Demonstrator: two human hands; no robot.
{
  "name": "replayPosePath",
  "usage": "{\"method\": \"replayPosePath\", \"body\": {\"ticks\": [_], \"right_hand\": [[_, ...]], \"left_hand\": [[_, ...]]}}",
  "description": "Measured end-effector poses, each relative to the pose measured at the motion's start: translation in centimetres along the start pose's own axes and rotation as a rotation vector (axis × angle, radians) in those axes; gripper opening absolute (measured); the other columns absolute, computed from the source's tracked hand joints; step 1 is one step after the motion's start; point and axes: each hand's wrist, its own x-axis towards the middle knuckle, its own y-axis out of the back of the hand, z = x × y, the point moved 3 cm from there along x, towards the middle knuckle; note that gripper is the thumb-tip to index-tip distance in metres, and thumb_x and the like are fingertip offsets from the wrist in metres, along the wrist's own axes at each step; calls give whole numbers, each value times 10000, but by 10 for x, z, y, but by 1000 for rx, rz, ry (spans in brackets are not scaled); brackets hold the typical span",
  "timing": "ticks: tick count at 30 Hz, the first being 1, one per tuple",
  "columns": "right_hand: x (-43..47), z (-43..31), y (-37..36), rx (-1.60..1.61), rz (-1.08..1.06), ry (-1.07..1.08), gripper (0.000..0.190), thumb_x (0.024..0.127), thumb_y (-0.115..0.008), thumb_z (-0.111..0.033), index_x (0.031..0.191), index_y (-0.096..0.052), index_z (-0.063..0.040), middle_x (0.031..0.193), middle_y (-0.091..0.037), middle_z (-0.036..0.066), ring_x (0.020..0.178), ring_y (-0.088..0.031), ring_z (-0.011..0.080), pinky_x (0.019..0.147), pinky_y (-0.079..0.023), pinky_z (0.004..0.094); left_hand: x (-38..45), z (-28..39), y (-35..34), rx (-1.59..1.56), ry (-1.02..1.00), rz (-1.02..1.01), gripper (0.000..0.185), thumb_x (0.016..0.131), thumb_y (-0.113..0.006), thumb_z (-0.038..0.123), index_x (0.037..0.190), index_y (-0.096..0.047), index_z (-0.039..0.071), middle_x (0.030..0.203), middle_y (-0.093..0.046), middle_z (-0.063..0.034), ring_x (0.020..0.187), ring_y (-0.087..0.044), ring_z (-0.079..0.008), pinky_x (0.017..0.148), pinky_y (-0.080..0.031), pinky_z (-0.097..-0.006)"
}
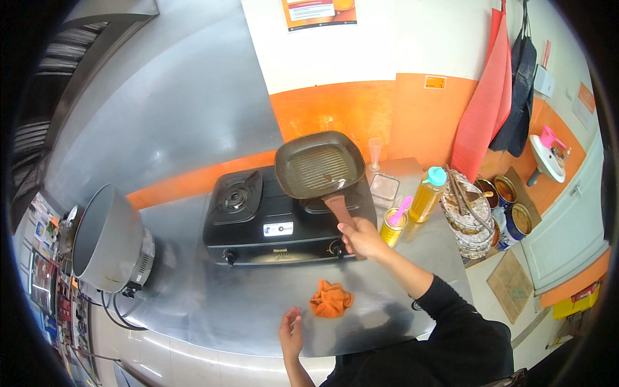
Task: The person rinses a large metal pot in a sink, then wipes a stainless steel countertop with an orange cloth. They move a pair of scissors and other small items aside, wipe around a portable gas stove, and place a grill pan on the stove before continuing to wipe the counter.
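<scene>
My right hand [362, 237] is closed around the brown handle of a square ridged grill pan [321, 164]. The pan is over the right side of a black two-burner gas stove [275, 213], tilted so its ridged inside shows; whether it touches the burner cannot be told. A little liquid or residue glints near the handle end of the pan. My left hand [291, 329] is by the front edge of the steel counter, fingers slightly curled, holding nothing. Just right of it a crumpled orange cloth [331, 299] lies on the counter.
Right of the stove stand an oil bottle with a turquoise cap [428, 196], a yellow tin [392, 230] with a pink spoon, a clear square container [385, 188] and a clear measuring cup [375, 154]. A large grey metal bowl-shaped appliance [109, 242] stands at left. Aprons [486, 101] hang on the right.
</scene>
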Motion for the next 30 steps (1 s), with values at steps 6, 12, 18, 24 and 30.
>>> {"method": "replayPosePath", "body": {"ticks": [6, 12, 18, 24, 30], "right_hand": [[19, 27, -20, -74, 139, 26, 289, 958, -571, -222, 962, -500, 58, 653, -569, 72, 466, -568, 159, 444, -452, 317], [24, 42, -23, -32, 182, 4, 404, 947, -587, -238, 1084, -482, 127, 673, -604, 105, 478, -593, 171, 451, -465, 314], [27, 48, -36, -17, 195, -40, 459, 941, -591, -273, 1086, -484, 149, 684, -628, 122, 499, -635, 187, 456, -475, 309], [-8, 14, 13, -538, 278, 243, 490, 951, -545, -399, 1019, -601, 83, 894, -668, 261, 841, -659, 375, 781, -515, 413], [-30, -1, 133, -975, 552, 706, 328, 789, -640, -169, 1107, -669, -95, 1060, -671, 79, 953, -614, 283, 803, -499, 383]], "left_hand": [[-7, -7, 19, 13, 12, 3, 345, 962, -559, 197, 1258, -550, 17, 1215, -642, -110, 1127, -599, -223, 941, -457, -354], [9, 15, 14, 149, -29, -17, 341, 955, -565, 201, 1245, -559, 21, 1212, -636, -119, 1136, -586, -229, 923, -460, -363], [28, 49, -27, 279, -268, 44, 273, 937, -587, 176, 1170, -583, 33, 1131, -620, -92, 1041, -584, -198, 871, -457, -336], [5, 50, -93, -184, -401, 55, 216, 938, -562, 87, 1138, -519, 17, 977, -514, -54, 901, -506, -140, 804, -430, -284], [44, 75, -219, 77, -569, -188, 676, 793, -731, 94, 1355, -362, 16, 1376, -416, -182, 1210, -472, -260, 962, -401, -377]]}}
